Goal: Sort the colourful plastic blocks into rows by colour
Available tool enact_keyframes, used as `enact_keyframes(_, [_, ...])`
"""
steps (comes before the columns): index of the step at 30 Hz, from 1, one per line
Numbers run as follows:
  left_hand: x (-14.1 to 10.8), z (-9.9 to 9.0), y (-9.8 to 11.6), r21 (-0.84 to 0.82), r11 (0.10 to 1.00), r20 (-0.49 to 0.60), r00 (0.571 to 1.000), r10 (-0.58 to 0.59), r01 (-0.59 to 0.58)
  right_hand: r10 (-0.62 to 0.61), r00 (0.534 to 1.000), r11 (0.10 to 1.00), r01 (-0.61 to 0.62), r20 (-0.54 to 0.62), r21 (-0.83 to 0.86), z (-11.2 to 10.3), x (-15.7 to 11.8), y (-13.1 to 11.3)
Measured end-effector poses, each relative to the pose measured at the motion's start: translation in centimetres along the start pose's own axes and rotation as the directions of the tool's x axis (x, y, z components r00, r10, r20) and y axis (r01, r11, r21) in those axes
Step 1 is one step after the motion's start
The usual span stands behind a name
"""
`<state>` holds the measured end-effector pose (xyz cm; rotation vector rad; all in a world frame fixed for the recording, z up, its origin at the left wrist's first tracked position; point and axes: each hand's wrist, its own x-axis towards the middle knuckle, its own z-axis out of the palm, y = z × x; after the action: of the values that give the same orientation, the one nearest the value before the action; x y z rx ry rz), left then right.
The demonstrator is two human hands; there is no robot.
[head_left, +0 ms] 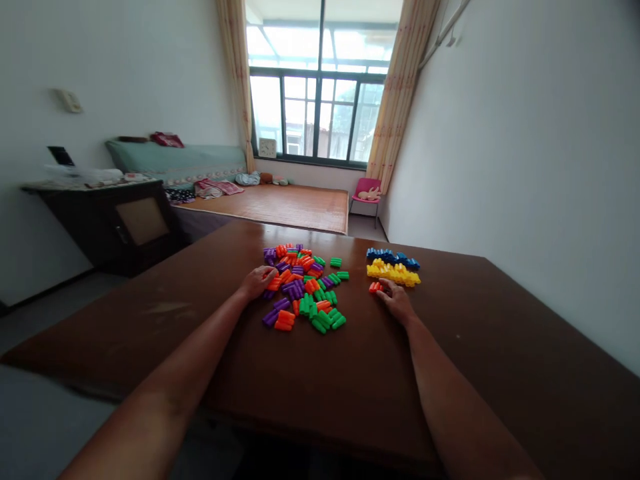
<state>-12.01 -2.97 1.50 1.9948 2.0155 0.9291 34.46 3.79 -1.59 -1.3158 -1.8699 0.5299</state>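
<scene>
A loose heap of small ribbed plastic toy blocks, purple, green (pixel 323 321) and orange, lies across the middle of the table. My left hand (pixel 257 282) rests at the heap's left edge, fingers curled around an orange block (pixel 273 284). To the right, my right hand (pixel 397 301) has its thumb and fingers closed at another orange block (pixel 375 287) on the tabletop. Just beyond that hand runs a row of yellow blocks (pixel 393 272), with a row of blue blocks (pixel 393 257) behind it.
The dark brown table (pixel 320 387) is glossy and wide. Past its far edge stand a bed (pixel 295 205) with a woven mat and a pink chair (pixel 369 190). A dark cabinet (pixel 143 223) is at the left, and a white wall (pixel 525 133) rises on the right.
</scene>
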Motion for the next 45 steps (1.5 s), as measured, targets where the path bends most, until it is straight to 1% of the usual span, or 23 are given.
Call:
enact_keyframes(3, [0.1, 0.3, 0.2, 0.034, 0.999, -0.017, 1.0, -0.025, 0.026, -0.031, 0.999, 0.997, 0.031, 0.008, -0.075, 0.1, 0.2, 0.0])
enact_keyframes(7, [0.1, 0.4, 0.6, 0.024, 0.998, -0.04, 0.998, -0.052, 0.053, -0.086, 0.996, 0.991, 0.085, -0.01, -0.103, 0.4, 0.4, -0.7])
enact_keyframes(9, [-0.1, 0.4, 0.7, 0.011, 0.998, -0.048, 0.997, -0.067, 0.068, -0.104, 0.992, 0.988, 0.095, -0.072, -0.124, 0.3, 0.6, -1.0])
enact_keyframes(12, [-0.2, 0.2, 0.6, -0.014, 0.996, -0.054, 0.994, -0.091, 0.09, -0.058, 0.976, 0.991, 0.031, -0.21, -0.129, 0.0, 0.8, -1.7])
enact_keyframes(14, [-0.1, 0.2, 0.5, -0.024, 0.994, -0.057, 0.992, -0.111, 0.11, -0.043, 0.967, 0.996, 0.021, -0.252, -0.091, -0.2, 0.7, -2.5])
enact_keyframes(15, [-0.1, 0.2, 0.4, -0.027, 0.993, -0.058, 0.991, -0.12, 0.119, -0.047, 0.967, 0.997, 0.031, -0.25, -0.068, -0.1, 0.4, -3.2])
enact_keyframes(17, [-0.1, 0.2, 0.3, -0.037, 0.992, -0.055, 0.991, -0.125, 0.124, -0.069, 0.974, 0.997, 0.063, -0.214, -0.039, 0.6, -0.3, -5.2])
enact_keyframes(19, [-0.1, 0.2, 0.2, -0.052, 0.992, -0.051, 0.992, -0.118, 0.116, -0.121, 0.983, 0.992, 0.116, -0.141, -0.045, 2.1, -0.9, -8.0])
enact_keyframes(20, [-0.2, 0.2, 0.3, -0.06, 0.992, -0.052, 0.992, -0.112, 0.108, -0.168, 0.982, 0.985, 0.163, -0.083, -0.062, 3.2, -1.1, -9.6])
enact_keyframes(21, [-0.2, 0.1, 0.3, -0.066, 0.993, -0.053, 0.993, -0.102, 0.098, -0.226, 0.974, 0.971, 0.224, -0.01, -0.084, 4.4, -1.1, -11.2])
enact_keyframes(23, [-0.4, 0.0, 0.4, -0.076, 0.994, -0.05, 0.995, -0.082, 0.078, -0.331, 0.932, 0.929, 0.349, 0.15, -0.122, 7.0, -0.6, -14.2])
enact_keyframes(25, [-0.5, -0.1, 0.6, -0.085, 0.994, -0.047, 0.996, -0.07, 0.066, -0.354, 0.898, 0.902, 0.401, 0.261, -0.157, 9.2, 0.4, -16.5])
enact_keyframes(27, [-0.6, -0.2, 0.8, -0.097, 0.993, -0.045, 0.997, -0.068, 0.063, -0.322, 0.892, 0.898, 0.394, 0.317, -0.195, 10.7, 1.4, -17.9])
enact_keyframes(28, [-0.6, -0.3, 0.8, -0.103, 0.993, -0.045, 0.997, -0.065, 0.061, -0.302, 0.896, 0.901, 0.38, 0.327, -0.211, 11.1, 1.7, -18.2])
enact_keyframes(30, [-0.6, -0.3, 0.9, -0.114, 0.992, -0.042, 0.997, -0.065, 0.059, -0.261, 0.912, 0.918, 0.335, 0.316, -0.211, 10.9, 2.2, -18.1])
enact_keyframes(32, [-0.5, -0.3, 0.8, -0.13, 0.989, -0.034, 0.996, -0.076, 0.071, -0.211, 0.94, 0.952, 0.26, 0.269, -0.162, 9.7, 2.2, -17.1])
enact_keyframes(34, [-0.4, -0.2, 0.7, -0.148, 0.986, -0.028, 0.996, -0.088, 0.083, -0.162, 0.965, 0.98, 0.181, 0.208, -0.077, 8.1, 2.1, -15.6])
enact_keyframes(37, [-0.1, -0.1, 0.5, -0.161, 0.983, -0.026, 0.995, -0.094, 0.089, -0.132, 0.984, 0.991, 0.131, 0.118, 0.01, 6.2, 1.4, -13.4])
enact_keyframes(38, [-0.1, 0.0, 0.4, -0.159, 0.983, -0.025, 0.995, -0.099, 0.094, -0.14, 0.985, 0.99, 0.138, 0.104, 0.021, 6.0, 1.1, -13.0])
enact_keyframes(40, [-0.1, -0.1, 0.3, -0.158, 0.982, -0.022, 0.994, -0.106, 0.102, -0.184, 0.977, 0.983, 0.184, 0.107, 0.011, 6.3, 0.4, -12.8])
enact_keyframes(42, [-0.2, -0.2, 0.3, -0.16, 0.983, -0.021, 0.995, -0.097, 0.093, -0.254, 0.957, 0.965, 0.261, 0.137, -0.032, 7.3, -0.4, -13.3])
enact_keyframes(45, [-0.4, -0.3, 0.3, -0.162, 0.984, -0.024, 0.996, -0.084, 0.079, -0.345, 0.914, 0.919, 0.375, 0.212, -0.122, 8.9, -1.3, -14.6])
